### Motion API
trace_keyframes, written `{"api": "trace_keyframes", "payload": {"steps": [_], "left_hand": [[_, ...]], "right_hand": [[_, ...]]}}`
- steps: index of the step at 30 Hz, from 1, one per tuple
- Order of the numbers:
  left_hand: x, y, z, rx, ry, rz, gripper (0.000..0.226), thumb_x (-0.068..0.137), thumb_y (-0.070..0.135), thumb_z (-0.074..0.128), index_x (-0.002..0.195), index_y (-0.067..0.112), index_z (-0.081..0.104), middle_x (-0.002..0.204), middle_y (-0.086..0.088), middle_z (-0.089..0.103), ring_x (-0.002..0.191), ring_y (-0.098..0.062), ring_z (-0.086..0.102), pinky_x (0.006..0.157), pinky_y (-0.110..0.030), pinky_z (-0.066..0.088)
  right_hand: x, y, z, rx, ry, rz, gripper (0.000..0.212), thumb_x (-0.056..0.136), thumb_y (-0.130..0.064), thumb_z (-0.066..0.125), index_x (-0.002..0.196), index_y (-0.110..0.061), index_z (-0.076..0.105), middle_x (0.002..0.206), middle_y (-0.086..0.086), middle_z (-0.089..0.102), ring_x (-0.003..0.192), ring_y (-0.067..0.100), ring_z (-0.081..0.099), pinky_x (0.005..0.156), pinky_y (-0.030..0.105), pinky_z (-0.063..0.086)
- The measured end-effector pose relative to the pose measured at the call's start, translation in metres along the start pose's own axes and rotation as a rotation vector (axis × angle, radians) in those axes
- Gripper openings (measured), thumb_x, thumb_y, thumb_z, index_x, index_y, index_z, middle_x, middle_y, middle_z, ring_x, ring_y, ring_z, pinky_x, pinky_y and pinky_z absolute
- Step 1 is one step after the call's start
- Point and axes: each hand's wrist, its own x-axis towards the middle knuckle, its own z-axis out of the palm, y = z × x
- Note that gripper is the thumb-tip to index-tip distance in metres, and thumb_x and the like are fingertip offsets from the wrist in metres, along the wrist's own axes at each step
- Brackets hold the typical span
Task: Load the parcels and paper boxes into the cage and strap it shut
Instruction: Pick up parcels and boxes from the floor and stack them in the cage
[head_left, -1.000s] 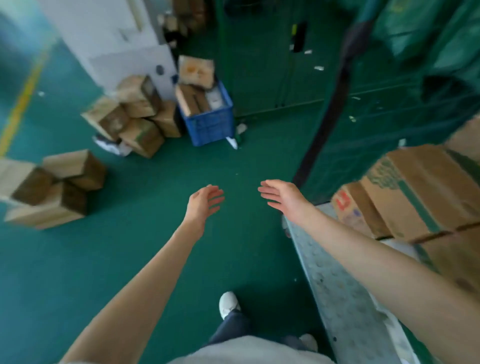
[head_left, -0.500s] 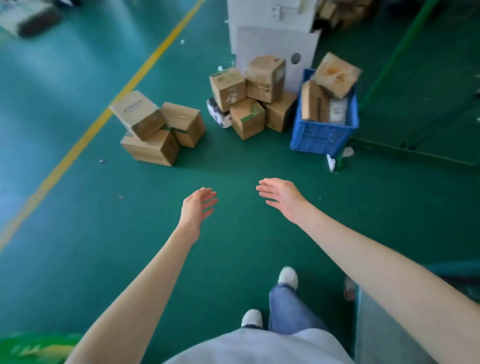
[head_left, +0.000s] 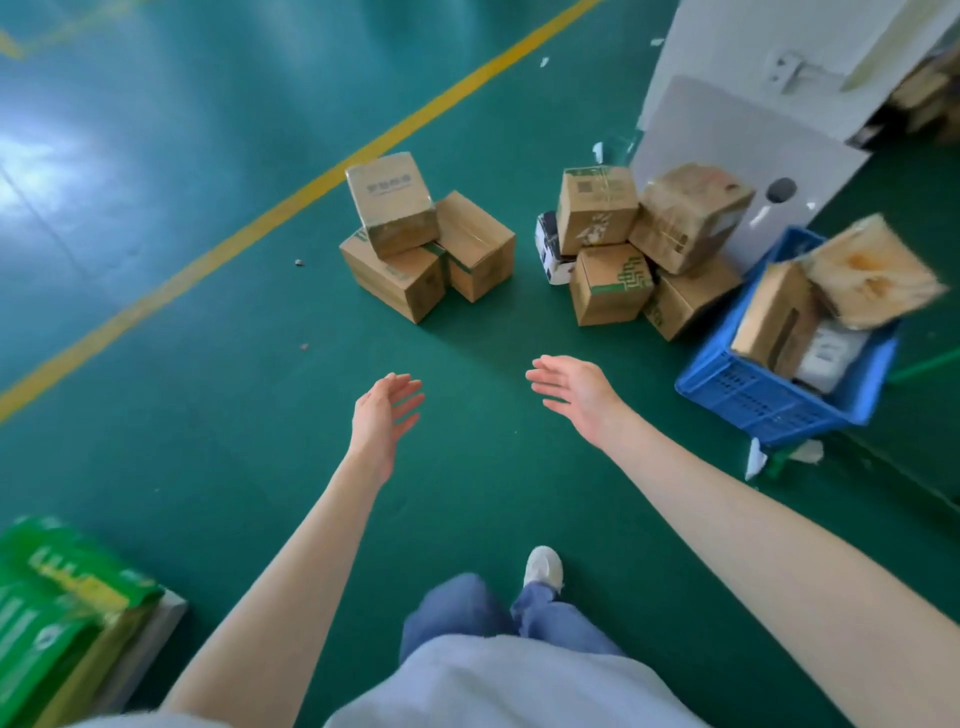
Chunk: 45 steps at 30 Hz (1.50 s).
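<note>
Cardboard boxes (head_left: 392, 205), cubic, taped, ahead; L hand (head_left: 382, 421), R hand (head_left: 576, 395): fingers apart.

The left group on the floor (head_left: 208, 441) contains three brown cardboard boxes (head_left: 395, 275). The right group contains four brown cartons (head_left: 610, 283) and one black-and-white box (head_left: 551, 249). One blue crate (head_left: 753, 395) holds two visible worn boxes (head_left: 774, 317) and one pale parcel (head_left: 831, 353); the blurred green packs (head_left: 52, 597) cannot be counted.
</note>
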Motion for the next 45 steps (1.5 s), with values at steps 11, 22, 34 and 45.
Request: {"api": "trace_keyframes", "payload": {"steps": [11, 22, 34, 45], "left_hand": [[0.143, 0.058, 0.050, -0.059, 0.097, -0.067, 0.029, 0.105, 0.026, 0.038, 0.117, 0.009, 0.059, 0.117, -0.007, 0.066, 0.106, -0.022, 0.064, 0.089, -0.033, 0.048], [0.316, 0.175, 0.111, -0.020, 0.034, -0.145, 0.033, 0.104, 0.028, 0.041, 0.123, 0.010, 0.060, 0.116, -0.004, 0.068, 0.103, -0.017, 0.065, 0.092, -0.033, 0.050], [0.475, 0.219, 0.214, -0.116, 0.149, -0.196, 0.037, 0.106, 0.028, 0.037, 0.123, 0.003, 0.058, 0.118, -0.011, 0.067, 0.108, -0.023, 0.064, 0.095, -0.032, 0.049], [0.600, 0.174, 0.305, -0.048, 0.349, -0.412, 0.027, 0.102, 0.026, 0.044, 0.119, 0.012, 0.059, 0.122, -0.007, 0.067, 0.106, -0.017, 0.063, 0.105, -0.034, 0.042]], "right_hand": [[0.159, -0.092, 0.022, -0.105, -0.040, 0.077, 0.033, 0.099, -0.025, 0.053, 0.126, -0.006, 0.060, 0.123, 0.010, 0.065, 0.117, 0.025, 0.058, 0.101, 0.039, 0.042], [0.327, -0.224, 0.053, -0.094, -0.008, 0.121, 0.034, 0.100, -0.025, 0.053, 0.128, -0.007, 0.058, 0.123, 0.009, 0.066, 0.116, 0.024, 0.059, 0.104, 0.040, 0.043], [0.514, -0.333, 0.002, -0.181, -0.113, 0.182, 0.024, 0.102, -0.023, 0.048, 0.119, -0.009, 0.058, 0.124, 0.010, 0.064, 0.116, 0.024, 0.058, 0.107, 0.037, 0.040], [0.693, -0.341, -0.042, -0.486, -0.109, 0.294, 0.017, 0.099, -0.024, 0.053, 0.113, -0.015, 0.058, 0.125, 0.009, 0.062, 0.118, 0.022, 0.057, 0.098, 0.034, 0.043]]}}
